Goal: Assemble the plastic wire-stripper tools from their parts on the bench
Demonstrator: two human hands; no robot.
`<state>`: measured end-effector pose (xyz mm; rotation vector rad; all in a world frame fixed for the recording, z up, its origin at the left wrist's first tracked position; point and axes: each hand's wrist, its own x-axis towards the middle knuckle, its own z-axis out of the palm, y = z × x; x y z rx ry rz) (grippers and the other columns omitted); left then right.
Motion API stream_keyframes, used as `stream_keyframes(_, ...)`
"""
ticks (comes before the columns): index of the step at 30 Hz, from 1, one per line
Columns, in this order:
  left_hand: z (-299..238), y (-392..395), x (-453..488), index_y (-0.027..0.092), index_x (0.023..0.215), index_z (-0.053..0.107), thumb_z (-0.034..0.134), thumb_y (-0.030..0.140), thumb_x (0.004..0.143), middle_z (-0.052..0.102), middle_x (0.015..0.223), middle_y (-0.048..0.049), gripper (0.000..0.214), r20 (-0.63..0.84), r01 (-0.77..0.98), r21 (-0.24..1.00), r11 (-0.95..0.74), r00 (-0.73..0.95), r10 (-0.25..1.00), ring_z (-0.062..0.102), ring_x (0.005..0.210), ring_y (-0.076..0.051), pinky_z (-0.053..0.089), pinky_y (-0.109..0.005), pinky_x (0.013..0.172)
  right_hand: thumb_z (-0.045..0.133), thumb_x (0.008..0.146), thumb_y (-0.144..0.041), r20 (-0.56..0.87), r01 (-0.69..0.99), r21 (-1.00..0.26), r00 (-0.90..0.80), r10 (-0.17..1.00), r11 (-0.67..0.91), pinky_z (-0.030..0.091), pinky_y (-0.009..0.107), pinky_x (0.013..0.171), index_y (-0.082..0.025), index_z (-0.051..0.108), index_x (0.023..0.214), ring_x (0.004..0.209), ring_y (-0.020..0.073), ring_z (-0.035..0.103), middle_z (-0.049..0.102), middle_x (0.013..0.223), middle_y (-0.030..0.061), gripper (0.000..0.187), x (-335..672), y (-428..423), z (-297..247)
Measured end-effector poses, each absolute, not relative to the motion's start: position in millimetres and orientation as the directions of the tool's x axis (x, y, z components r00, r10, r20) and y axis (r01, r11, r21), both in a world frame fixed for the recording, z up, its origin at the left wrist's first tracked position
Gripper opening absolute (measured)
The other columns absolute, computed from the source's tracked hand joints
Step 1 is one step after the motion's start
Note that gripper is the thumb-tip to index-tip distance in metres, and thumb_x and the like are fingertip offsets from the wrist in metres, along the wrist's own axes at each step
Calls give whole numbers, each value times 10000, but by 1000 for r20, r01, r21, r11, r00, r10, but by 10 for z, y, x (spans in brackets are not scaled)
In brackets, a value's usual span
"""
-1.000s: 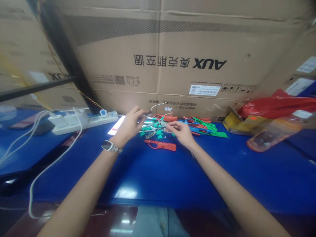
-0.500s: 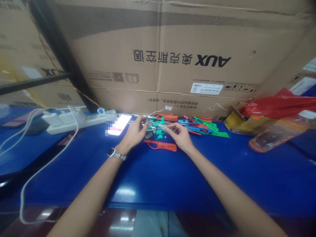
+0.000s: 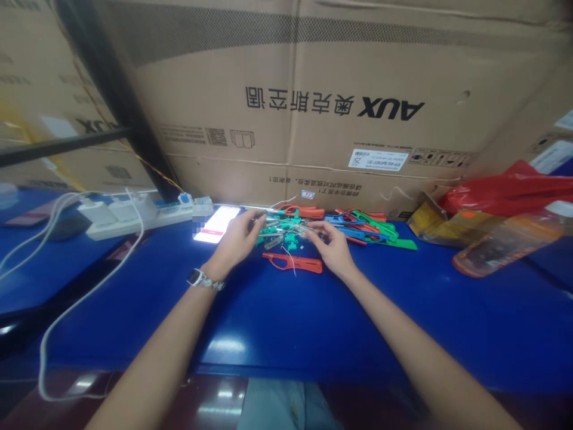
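Head view: a pile of small green and metal parts [image 3: 292, 240] is seen at the centre of the frame, with thin shiny rods laid across it. Just below it, a flat orange-red piece [image 3: 301, 263] with a loop at its left end is crossed by a thin white wire [image 3: 292, 258]. Red, blue and green handle-like pieces [image 3: 389, 232] are heaped right of centre. The pile is flanked by both hands: the fingers of the left hand [image 3: 239, 237] are curled at its left side, those of the right hand [image 3: 330, 246] bent toward the thumb at its right. Whether anything is gripped by either cannot be told at this blur.

Between the forearms, a broad stretch of blue tabletop [image 3: 273, 322] is shown, ended by a straight front edge in the lower frame. The back is walled off by a large carton [image 3: 313, 65]. Movement is bounded at left by a lit phone [image 3: 216, 226] and a white power strip [image 3: 134, 224], at right by a yellow box [image 3: 441, 227] and a tilted bottle [image 3: 505, 239].
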<state>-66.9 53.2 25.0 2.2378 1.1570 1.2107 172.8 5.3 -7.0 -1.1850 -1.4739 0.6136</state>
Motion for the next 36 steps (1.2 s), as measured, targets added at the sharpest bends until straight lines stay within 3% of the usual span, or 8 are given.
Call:
stream_keyframes(6, 238, 463, -772, 178, 1033, 651, 528, 459, 951, 671, 790, -31, 318, 478, 486, 647, -588, 343, 809, 572, 654, -159, 417, -272, 601, 607, 894, -414, 368, 315, -883, 5, 930, 348, 500, 355, 764, -207, 671, 1004, 840, 231, 704, 750, 863, 49, 243, 1803, -70, -49)
stream_keyframes(13, 210, 374, -740, 176, 789, 614, 556, 472, 923, 544, 648, 18, 331, 412, 503, 653, -566, 391, 823, 464, 590, -133, 344, -253, 546, 621, 874, -368, 362, 481, -809, -47, 931, 339, 473, 332, 759, -217, 700, 989, 872, 211, 675, 756, 954, 40, 206, 1742, -129, -60)
stream_keyframes(17, 207, 379, -722, 171, 782, 647, 616, 457, 872, 509, 585, 31, 302, 383, 526, 664, -532, 372, 846, 426, 541, -127, 308, -250, 517, 625, 861, -344, 378, 523, -784, -26, 925, 335, 479, 330, 776, -215, 703, 982, 858, 202, 663, 751, 978, 39, 194, 1673, -62, -114)
stream_keyframes(22, 203, 394, -699, 166, 764, 640, 635, 412, 864, 553, 631, 6, 266, 469, 483, 679, -553, 294, 833, 448, 583, -132, 334, -249, 535, 617, 859, -307, 387, 596, -733, -31, 922, 328, 477, 376, 850, -224, 673, 1025, 869, 212, 664, 735, 930, 31, 194, 1647, 3, -160)
stream_keyframes(26, 215, 383, -667, 164, 779, 648, 648, 423, 867, 540, 637, 8, 274, 549, 440, 686, -579, 208, 809, 438, 589, -126, 340, -248, 538, 621, 867, -300, 458, 718, -608, -33, 889, 340, 424, 435, 924, -245, 629, 1123, 1077, 264, 603, 689, 1109, 67, 262, 1597, -67, -117)
stream_keyframes(29, 250, 348, -648, 162, 807, 653, 652, 404, 874, 513, 620, 22, 251, 581, 404, 698, -592, 164, 797, 426, 574, -115, 344, -246, 543, 654, 852, -371, 528, 801, -498, -24, 849, 333, 405, 423, 889, -224, 643, 957, 1039, 277, 568, 644, 1037, 83, 181, 1503, -155, -63)
stream_keyframes(32, 297, 299, -634, 162, 816, 658, 658, 376, 877, 498, 616, 31, 223, 601, 381, 700, -604, 141, 787, 407, 559, -104, 340, -240, 538, 692, 828, -440, 488, 838, -421, -112, 866, 346, 377, 403, 845, -216, 631, 721, 946, 258, 554, 605, 881, 56, 256, 1390, -205, -44)
stream_keyframes(36, 344, 250, -621, 169, 808, 667, 670, 356, 875, 517, 626, 30, 199, 638, 385, 688, -616, 84, 765, 398, 549, -96, 341, -232, 527, 676, 845, -358, 408, 850, -416, -143, 902, 323, 346, 397, 826, -225, 676, 701, 919, 238, 544, 598, 856, 39, 197, 1284, -200, -55)
